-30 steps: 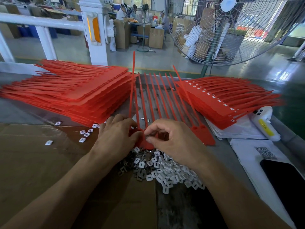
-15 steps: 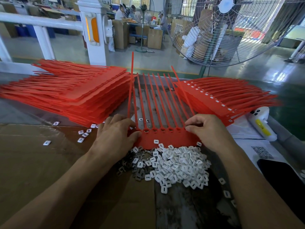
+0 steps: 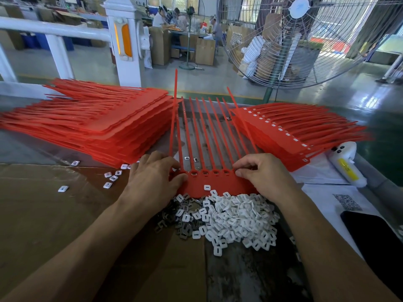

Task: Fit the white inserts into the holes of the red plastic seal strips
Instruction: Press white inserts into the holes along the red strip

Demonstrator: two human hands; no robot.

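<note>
A red seal strip sheet (image 3: pixel 218 184) lies flat before me, its long tails pointing away. Its row of holes runs along the top of the tab. My left hand (image 3: pixel 152 182) pinches the sheet's left end between thumb and fingers. My right hand (image 3: pixel 261 173) holds the right end, its curled fingertips pressing at a hole there. A heap of white inserts (image 3: pixel 235 216) lies just below the sheet, with grey metal clips (image 3: pixel 174 223) mixed in at its left. Two loose inserts rest on the red tab.
A tall stack of red sheets (image 3: pixel 98 127) lies at left, another stack with white inserts fitted (image 3: pixel 294 134) at right. Stray inserts (image 3: pixel 109 179) dot the cardboard. A white handheld device (image 3: pixel 346 164), papers and a black phone (image 3: pixel 375 232) sit at right. A large fan (image 3: pixel 305 40) stands behind.
My right hand moved from the sheet's left part, near my left hand, across to its right end. The sheet settled flat. My left hand stayed in place.
</note>
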